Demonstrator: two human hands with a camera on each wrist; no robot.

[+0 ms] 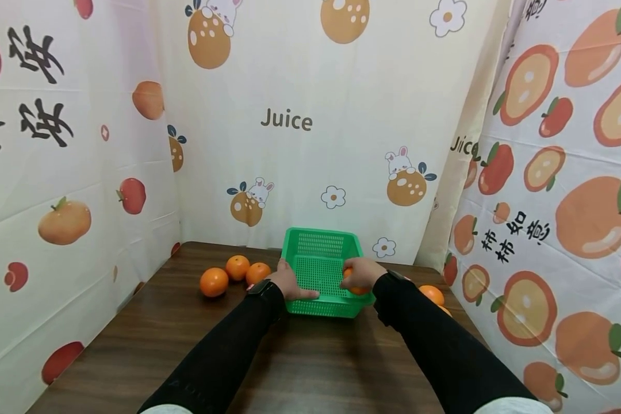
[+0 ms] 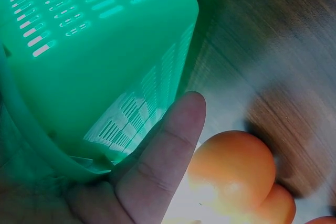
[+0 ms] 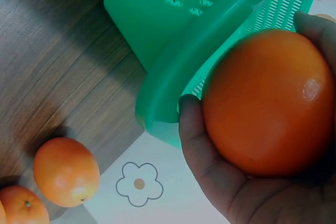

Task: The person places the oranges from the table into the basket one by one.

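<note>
A green plastic basket with slotted walls stands on the table. My left hand holds its left rim, thumb over the inner side and fingers along the outside. In the left wrist view one straight finger lies against the outer wall. My right hand grips an orange over the basket's right side, fingers curled round the fruit. The basket's rim lies right by those fingertips. No fruit shows on the visible part of the basket floor.
Several oranges sit on the table left of the basket, close to my left hand. More oranges lie on the right, partly behind my right sleeve. Printed cloth walls enclose the brown table at the back and sides.
</note>
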